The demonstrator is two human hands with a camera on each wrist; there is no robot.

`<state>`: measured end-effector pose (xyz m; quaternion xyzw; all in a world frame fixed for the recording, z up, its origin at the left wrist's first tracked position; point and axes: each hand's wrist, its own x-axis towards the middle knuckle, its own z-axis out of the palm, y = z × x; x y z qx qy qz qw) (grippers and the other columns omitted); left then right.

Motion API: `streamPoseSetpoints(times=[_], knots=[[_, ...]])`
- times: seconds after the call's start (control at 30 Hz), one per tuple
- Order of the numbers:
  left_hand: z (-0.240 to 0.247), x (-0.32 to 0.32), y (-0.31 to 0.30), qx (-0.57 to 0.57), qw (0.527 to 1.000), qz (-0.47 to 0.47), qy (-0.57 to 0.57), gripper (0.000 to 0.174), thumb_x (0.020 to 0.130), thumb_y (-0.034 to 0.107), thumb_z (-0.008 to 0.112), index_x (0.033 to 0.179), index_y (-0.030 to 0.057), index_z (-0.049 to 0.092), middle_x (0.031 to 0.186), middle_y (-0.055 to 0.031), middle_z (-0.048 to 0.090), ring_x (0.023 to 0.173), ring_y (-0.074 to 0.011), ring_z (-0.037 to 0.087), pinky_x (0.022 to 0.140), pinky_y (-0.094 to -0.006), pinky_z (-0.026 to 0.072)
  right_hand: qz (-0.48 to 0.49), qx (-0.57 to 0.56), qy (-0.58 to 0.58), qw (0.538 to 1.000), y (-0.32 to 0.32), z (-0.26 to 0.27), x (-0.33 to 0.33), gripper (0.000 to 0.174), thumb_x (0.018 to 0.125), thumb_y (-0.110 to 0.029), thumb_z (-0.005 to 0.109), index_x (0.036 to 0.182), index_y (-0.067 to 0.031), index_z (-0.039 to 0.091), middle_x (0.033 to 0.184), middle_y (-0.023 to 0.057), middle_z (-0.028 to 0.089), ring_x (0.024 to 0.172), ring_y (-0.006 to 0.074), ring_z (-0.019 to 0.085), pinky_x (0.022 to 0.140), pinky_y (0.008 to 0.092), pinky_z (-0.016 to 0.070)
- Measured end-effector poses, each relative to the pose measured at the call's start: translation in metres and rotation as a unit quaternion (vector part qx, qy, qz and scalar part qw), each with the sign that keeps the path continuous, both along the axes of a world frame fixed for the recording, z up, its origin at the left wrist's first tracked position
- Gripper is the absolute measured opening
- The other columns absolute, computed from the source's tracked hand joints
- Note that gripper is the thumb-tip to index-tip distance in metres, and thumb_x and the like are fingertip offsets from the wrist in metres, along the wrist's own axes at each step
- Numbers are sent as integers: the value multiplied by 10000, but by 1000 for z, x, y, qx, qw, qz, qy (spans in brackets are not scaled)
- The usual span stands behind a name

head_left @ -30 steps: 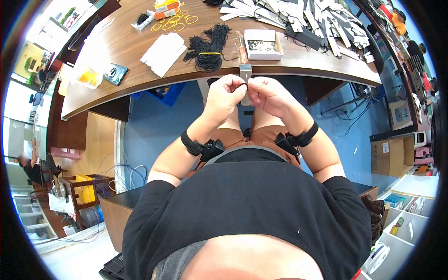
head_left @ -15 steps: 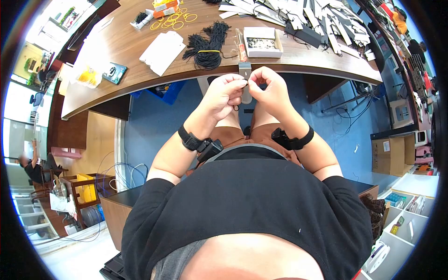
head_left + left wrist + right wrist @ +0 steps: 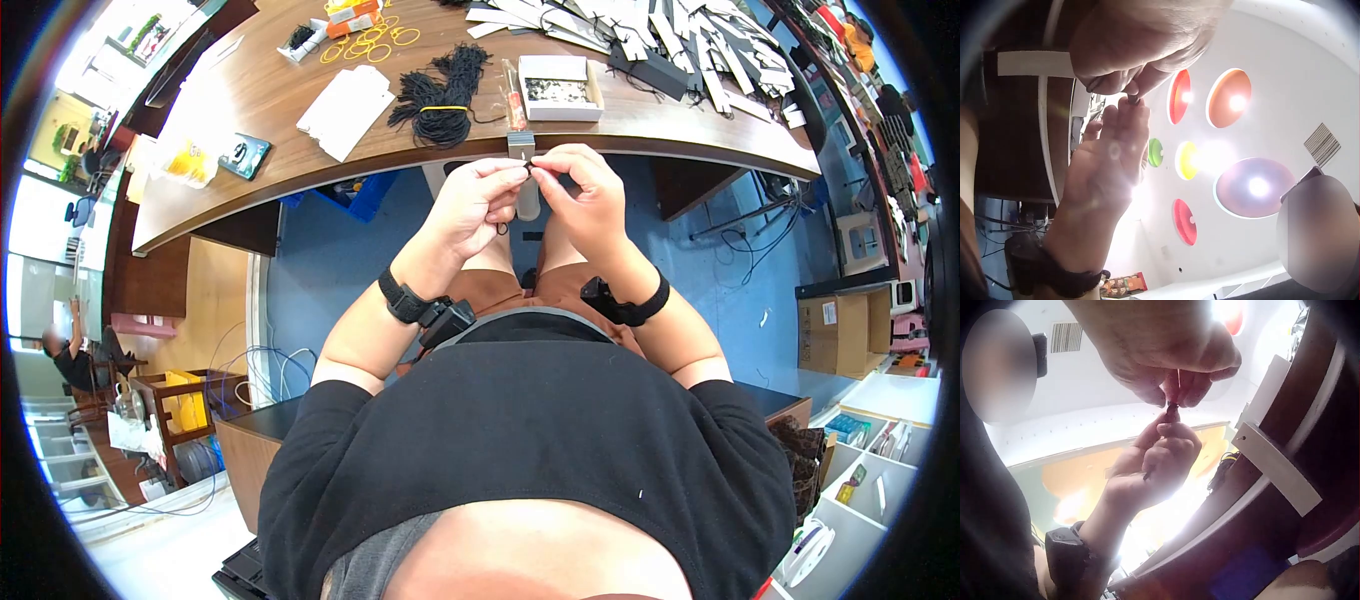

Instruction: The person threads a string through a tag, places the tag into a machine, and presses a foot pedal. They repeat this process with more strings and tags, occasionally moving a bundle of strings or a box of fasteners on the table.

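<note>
In front of the table edge, both hands meet at fingertip height over the person's lap. The left hand (image 3: 466, 208) pinches a short bit of black cord (image 3: 528, 168) between thumb and forefinger, its other fingers curled in. A small dark loop hangs below that palm. From the other side the right hand (image 3: 592, 205) pinches the same cord with thumb and forefinger. The right wrist view shows the dark piece (image 3: 1173, 412) between the two sets of fingertips. Just beyond them, a grey metal block (image 3: 521, 146) sits at the table edge.
A white box (image 3: 566, 114) of small parts stands behind the block. To its left lie a bundle of black cords (image 3: 440, 122) with a yellow band and a white sheet (image 3: 350, 112). Yellow rubber bands (image 3: 372, 47) and piled black and white strips (image 3: 700, 50) lie farther back.
The right hand, earlier lower with its palm turned inward, has turned and now pinches the cord at the left fingertips. A dark loop has come into view below the left hand.
</note>
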<state>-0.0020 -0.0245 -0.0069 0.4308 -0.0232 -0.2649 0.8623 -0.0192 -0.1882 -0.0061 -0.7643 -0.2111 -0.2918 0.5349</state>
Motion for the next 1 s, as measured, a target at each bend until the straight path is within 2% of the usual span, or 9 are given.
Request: streamPoseSetpoints(times=[0.1,0.23,0.33,0.43,0.53,0.57,0.67,0.87,1.0], knots=[[3,-3,0,107,991,53,-62,90,845,99,616,857,12,629,706,15,547,541,-17,412,467,-170,330,-42,-75,-68,994,-3,0,2,137,710,-5,690,840,-34,656,808,76,633,786,215,601,731,303,452],[-6,-3,-6,301,881,136,-337,109,812,78,641,864,-18,641,750,-13,618,660,-41,513,597,-193,421,-75,-184,-144,969,-8,11,-2,132,698,-10,703,811,-43,643,787,68,626,775,220,596,721,303,451],[-5,-5,-11,279,877,156,-358,135,822,82,633,908,-20,650,749,3,621,654,-33,497,581,-187,408,-86,-183,-155,967,-12,12,-1,108,719,-34,701,797,-46,627,768,61,615,743,179,587,690,279,448],[-1,-9,-11,262,902,120,-321,162,835,89,622,948,-22,656,750,17,624,652,-29,484,572,-185,399,23,-19,54,998,-17,4,-2,77,770,-78,672,839,-63,643,749,46,619,677,152,569,656,256,416],[3,-8,-8,285,903,85,-311,158,845,98,635,941,-23,666,851,-37,667,777,-67,575,716,-212,457,155,208,294,920,-26,-6,2,75,822,-104,649,853,-37,640,752,14,610,659,92,543,628,206,409],[2,-8,-7,275,908,85,-303,156,843,99,637,937,-22,666,849,-36,666,776,-66,575,716,-211,456,191,245,325,893,-30,-8,2,100,851,-117,629,860,-18,633,761,-18,594,677,68,522,632,209,410],[-3,-7,-6,247,923,85,-283,150,839,102,643,925,-20,667,838,-31,661,767,-61,568,709,-206,451,272,324,377,824,-35,-12,4,111,863,-131,620,887,-23,627,785,20,608,680,84,532,660,223,446],[-3,-7,-6,212,939,89,-256,146,839,109,648,908,-18,660,807,-13,639,726,-46,536,668,-194,428,295,439,464,710,-34,-3,7,123,871,-137,608,899,-20,638,793,10,609,683,68,514,635,209,402],[-2,-5,-4,226,935,84,-261,151,842,115,647,907,-21,657,805,-10,635,714,-45,528,660,-192,423,255,305,372,839,-25,10,7,152,856,-125,627,962,-17,644,817,16,627,703,66,544,651,218,440]])
